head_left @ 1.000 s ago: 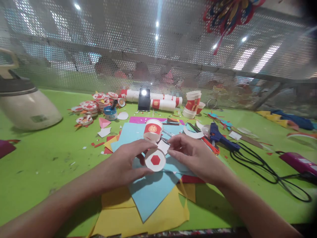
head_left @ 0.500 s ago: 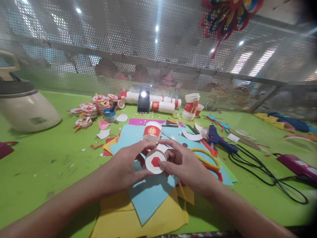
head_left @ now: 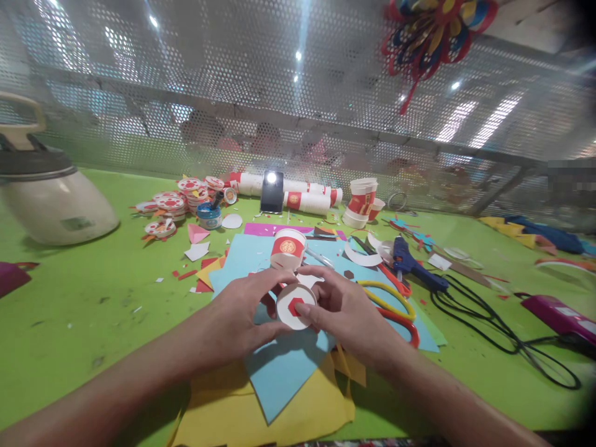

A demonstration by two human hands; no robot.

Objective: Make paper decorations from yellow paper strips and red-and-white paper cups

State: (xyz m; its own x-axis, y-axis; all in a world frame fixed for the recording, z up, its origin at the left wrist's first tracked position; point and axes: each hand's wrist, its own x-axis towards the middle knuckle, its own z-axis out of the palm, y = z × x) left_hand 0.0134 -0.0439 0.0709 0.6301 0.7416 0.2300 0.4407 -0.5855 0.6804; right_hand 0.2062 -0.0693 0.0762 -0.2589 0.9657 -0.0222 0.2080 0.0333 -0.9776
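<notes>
A round white paper piece [head_left: 285,313], like a cup's base, faces me above the blue paper. My left hand [head_left: 249,310] grips its left side between thumb and fingers. From the right, my right hand [head_left: 338,307] holds it, the thumb pressing on a red hexagon [head_left: 293,304] at its middle. What lies behind the disc is mostly hidden by the fingers. Just beyond my hands stands a red and white paper cup [head_left: 288,248]. Under them lie blue paper [head_left: 274,388] and yellow paper [head_left: 223,416].
Scissors with yellow and orange handles [head_left: 395,301] and a blue glue gun [head_left: 414,267] lie at the right. Stacked cups [head_left: 361,202], a phone [head_left: 272,194] and a blue jar [head_left: 209,216] stand behind. A large kettle-like container [head_left: 60,208] is at the far left.
The view has shifted slightly. My right thumb has moved a little further over the red hexagon; both hands keep their hold on the round piece.
</notes>
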